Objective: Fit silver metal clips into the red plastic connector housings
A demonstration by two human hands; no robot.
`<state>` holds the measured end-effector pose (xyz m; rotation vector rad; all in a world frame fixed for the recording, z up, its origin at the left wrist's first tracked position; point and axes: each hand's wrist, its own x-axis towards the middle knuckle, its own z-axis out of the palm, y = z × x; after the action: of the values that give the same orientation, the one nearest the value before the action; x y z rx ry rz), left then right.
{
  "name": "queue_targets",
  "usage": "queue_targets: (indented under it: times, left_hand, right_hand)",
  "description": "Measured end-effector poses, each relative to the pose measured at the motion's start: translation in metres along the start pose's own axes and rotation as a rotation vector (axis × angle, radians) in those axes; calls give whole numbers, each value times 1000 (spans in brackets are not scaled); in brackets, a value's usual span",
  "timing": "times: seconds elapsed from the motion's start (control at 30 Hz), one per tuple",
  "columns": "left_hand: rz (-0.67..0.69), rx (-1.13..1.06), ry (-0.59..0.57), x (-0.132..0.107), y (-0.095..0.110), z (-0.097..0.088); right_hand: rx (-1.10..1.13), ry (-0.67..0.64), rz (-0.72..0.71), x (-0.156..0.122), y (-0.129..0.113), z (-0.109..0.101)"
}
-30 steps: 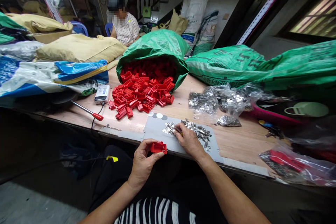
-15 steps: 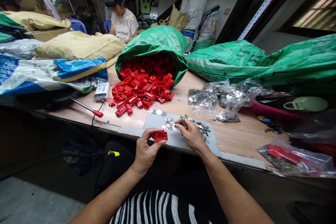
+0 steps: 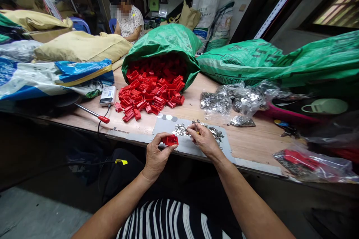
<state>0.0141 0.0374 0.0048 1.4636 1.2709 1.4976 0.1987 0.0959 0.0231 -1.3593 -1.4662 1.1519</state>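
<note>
My left hand (image 3: 157,155) is closed around a small red plastic housing (image 3: 171,140), its open hollow side facing up, with tiny metal bits visible inside. Between the fingers of my right hand (image 3: 204,141) is a thin pointed tool (image 3: 195,123) with a yellowish part; its exact kind is hard to make out. Both hands are over the near edge of a grey mat (image 3: 165,129). Small silver metal pieces (image 3: 181,129) lie on the mat just left of my right fingers, and a darker pile of metal parts (image 3: 217,134) sits behind that hand.
Red housings (image 3: 151,95) spill from a green sack (image 3: 168,39) onto the table (image 3: 249,143). Clear bags of metal parts (image 3: 214,102) lie to the right. A white power bank (image 3: 108,96) and a red-tipped rod (image 3: 94,114) are on the left. Another person (image 3: 129,20) sits across the table.
My left hand has risen slightly with the red housing. The pointed tool in my right hand now shows its tip upward above the fingers. The view has shifted a little.
</note>
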Motion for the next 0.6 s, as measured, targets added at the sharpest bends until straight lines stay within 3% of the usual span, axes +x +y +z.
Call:
queue_targets:
  times: [0.13,0.37,0.6]
  left_hand:
    - [15,24,-4,1,0,1]
    - [18,38,-15,2,-5,2]
    - [84,100,-9,4,-5,1]
  right_hand:
    - [48,-26,42,-1,0,0]
    - [-63,10,58,-1,4,-1]
    - [54,-65,33,-14,-10,9]
